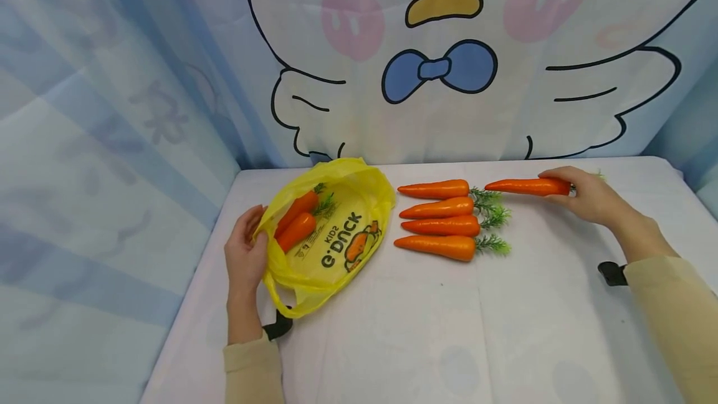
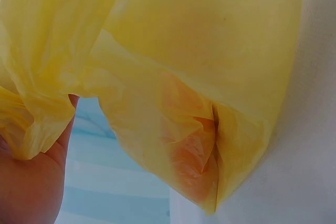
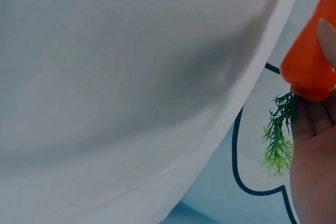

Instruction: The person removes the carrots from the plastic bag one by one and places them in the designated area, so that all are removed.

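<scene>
My left hand [image 1: 245, 251] grips the left rim of a yellow plastic bag [image 1: 303, 288], whose mouth faces up. Two orange toy carrots with green tops lie inside, one of them a carrot [image 1: 296, 232] near the bag's left side. Through the thin plastic they show as orange shapes in the left wrist view. At the back right, my right hand [image 1: 589, 195] holds another carrot [image 1: 527, 187] by its thick end, thumb and fingers around it. Its green leaves [image 3: 279, 145] hang beside the palm in the right wrist view.
Several carrots [image 1: 440, 226] lie in a column between bag and right hand, tips pointing left, leaves right. They rest on a white-covered table [image 1: 404, 341]. A curtain with a cartoon duck [image 1: 443, 67] hangs behind, and a blue curtain [image 1: 101, 173] stands at the left.
</scene>
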Demonstrator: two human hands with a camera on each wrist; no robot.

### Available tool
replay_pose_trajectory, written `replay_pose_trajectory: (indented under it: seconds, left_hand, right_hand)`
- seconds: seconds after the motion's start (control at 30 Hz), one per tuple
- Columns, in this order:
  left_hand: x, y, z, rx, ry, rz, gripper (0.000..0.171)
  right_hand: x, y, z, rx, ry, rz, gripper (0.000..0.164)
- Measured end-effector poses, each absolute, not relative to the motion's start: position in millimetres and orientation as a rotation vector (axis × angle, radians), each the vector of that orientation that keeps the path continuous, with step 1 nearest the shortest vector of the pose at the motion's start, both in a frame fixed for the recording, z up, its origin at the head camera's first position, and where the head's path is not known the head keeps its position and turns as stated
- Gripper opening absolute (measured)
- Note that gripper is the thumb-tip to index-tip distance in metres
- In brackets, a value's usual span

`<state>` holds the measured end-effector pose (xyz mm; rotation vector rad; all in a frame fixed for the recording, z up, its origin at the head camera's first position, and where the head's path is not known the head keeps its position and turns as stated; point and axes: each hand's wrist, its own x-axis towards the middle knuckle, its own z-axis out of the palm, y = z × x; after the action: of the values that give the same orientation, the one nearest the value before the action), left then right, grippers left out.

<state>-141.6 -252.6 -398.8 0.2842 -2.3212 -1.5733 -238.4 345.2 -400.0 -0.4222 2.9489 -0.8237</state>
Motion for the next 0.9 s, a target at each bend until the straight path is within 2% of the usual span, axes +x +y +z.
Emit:
replay_pose_trajectory:
  seconds: [0.4,0.9]
  left_hand:
    - [-142,-253,-399,0.284,-2.320,-1.564,0.048]
    - [-141,-256,-399,0.292,-2.316,-1.573,0.050]
  right_hand:
    - [-249,357,-407,-0.265,2.846,-0.811,0.050]
    - [-257,358,-409,-0.268,2.808,-0.755,0.052]
